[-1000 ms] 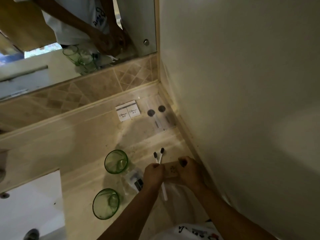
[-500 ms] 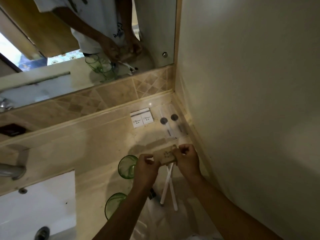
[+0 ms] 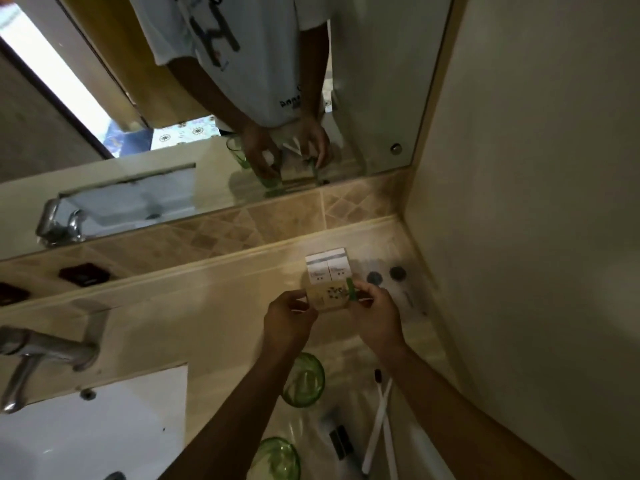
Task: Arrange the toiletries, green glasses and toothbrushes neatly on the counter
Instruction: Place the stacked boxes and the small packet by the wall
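My left hand [image 3: 289, 317] and my right hand [image 3: 375, 311] grip a small tan cardboard box [image 3: 330, 296] by its two ends, just above the counter. It hovers right in front of two white boxes [image 3: 328, 270] that lie near the back ledge. Two clear sachets with dark caps [image 3: 386, 276] lie to their right by the corner. Two green glasses [image 3: 304, 379] [image 3: 278, 459] stand nearer to me, partly behind my left forearm. Two white toothbrushes [image 3: 381, 414] lie crossed beside a small plastic-wrapped item [image 3: 341, 441].
A white sink basin [image 3: 86, 427] with a chrome tap [image 3: 38, 355] is at the left. A mirror [image 3: 242, 98] runs along the tiled back ledge. The plain side wall [image 3: 536, 202] closes off the counter at the right. Dark soap bars [image 3: 83, 273] sit on the ledge.
Both hands have carried the tan box away from the toothbrushes and glasses toward the back of the counter, up to the white boxes. The view has tilted upward.
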`<state>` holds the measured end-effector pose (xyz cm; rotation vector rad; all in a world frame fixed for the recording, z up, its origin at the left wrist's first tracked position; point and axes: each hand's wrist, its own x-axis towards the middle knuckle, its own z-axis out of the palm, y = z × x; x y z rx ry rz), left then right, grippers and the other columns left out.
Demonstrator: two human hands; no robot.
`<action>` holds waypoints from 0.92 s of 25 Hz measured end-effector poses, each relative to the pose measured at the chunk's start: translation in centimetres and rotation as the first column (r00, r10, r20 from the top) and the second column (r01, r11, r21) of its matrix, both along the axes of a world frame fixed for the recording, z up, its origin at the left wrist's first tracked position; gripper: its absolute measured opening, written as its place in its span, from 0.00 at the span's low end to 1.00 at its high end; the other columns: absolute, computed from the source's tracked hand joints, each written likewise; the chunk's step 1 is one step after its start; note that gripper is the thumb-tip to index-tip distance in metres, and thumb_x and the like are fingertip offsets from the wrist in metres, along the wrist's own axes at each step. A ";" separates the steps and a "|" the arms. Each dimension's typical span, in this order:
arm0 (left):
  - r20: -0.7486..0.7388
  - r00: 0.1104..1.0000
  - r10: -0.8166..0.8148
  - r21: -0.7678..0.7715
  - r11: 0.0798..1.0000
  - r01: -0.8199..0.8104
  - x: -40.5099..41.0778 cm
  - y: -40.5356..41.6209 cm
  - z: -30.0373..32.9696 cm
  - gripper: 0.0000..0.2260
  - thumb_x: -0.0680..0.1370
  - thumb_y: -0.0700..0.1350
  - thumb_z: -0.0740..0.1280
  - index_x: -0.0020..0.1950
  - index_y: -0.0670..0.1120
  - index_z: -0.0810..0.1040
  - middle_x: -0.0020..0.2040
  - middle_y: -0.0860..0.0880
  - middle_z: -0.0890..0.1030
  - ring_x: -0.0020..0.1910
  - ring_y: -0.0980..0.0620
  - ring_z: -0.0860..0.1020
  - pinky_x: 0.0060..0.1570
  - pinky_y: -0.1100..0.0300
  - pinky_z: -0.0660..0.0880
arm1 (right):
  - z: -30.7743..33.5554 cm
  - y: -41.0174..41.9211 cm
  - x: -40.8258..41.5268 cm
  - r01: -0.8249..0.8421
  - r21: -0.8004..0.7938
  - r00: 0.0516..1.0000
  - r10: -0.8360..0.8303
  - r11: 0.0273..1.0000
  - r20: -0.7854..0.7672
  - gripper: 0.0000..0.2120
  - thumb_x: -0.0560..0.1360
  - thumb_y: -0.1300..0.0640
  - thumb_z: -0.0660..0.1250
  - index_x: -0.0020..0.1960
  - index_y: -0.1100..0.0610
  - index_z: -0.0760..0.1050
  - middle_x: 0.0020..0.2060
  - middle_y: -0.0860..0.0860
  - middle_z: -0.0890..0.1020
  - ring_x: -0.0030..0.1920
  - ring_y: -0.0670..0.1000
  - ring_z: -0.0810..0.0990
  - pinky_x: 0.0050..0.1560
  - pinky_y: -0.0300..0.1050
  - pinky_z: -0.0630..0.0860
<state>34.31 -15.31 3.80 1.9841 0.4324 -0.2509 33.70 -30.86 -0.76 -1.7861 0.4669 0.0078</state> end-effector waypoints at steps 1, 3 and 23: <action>0.000 1.000 -0.002 0.007 1.000 0.002 1.1 0.1 -0.4 0.16 0.72 0.41 0.75 0.59 0.46 0.81 0.43 0.47 0.85 0.39 0.46 0.83 0.43 0.45 0.83 | -0.2 0.0 0.9 0.004 0.010 1.000 -0.004 1.000 -0.001 0.15 0.72 0.60 0.73 0.58 0.54 0.79 0.53 0.50 0.83 0.52 0.49 0.82 0.52 0.45 0.82; -0.010 1.000 0.003 0.003 1.000 -0.003 3.1 -0.1 -1.2 0.16 0.71 0.40 0.74 0.58 0.46 0.82 0.43 0.48 0.85 0.39 0.47 0.84 0.43 0.45 0.83 | -0.5 -0.5 2.7 -0.015 -0.006 0.999 0.014 1.000 -0.042 0.15 0.73 0.62 0.70 0.60 0.55 0.78 0.53 0.52 0.82 0.52 0.52 0.81 0.55 0.48 0.79; -0.131 0.991 0.024 0.038 0.999 -0.019 13.2 -0.6 -8.4 0.11 0.73 0.39 0.71 0.53 0.51 0.85 0.46 0.47 0.85 0.46 0.46 0.83 0.52 0.49 0.81 | -6.1 -0.4 13.3 -0.111 -0.273 0.959 0.031 0.956 -0.280 0.12 0.75 0.49 0.63 0.55 0.48 0.81 0.54 0.51 0.83 0.52 0.56 0.81 0.57 0.53 0.78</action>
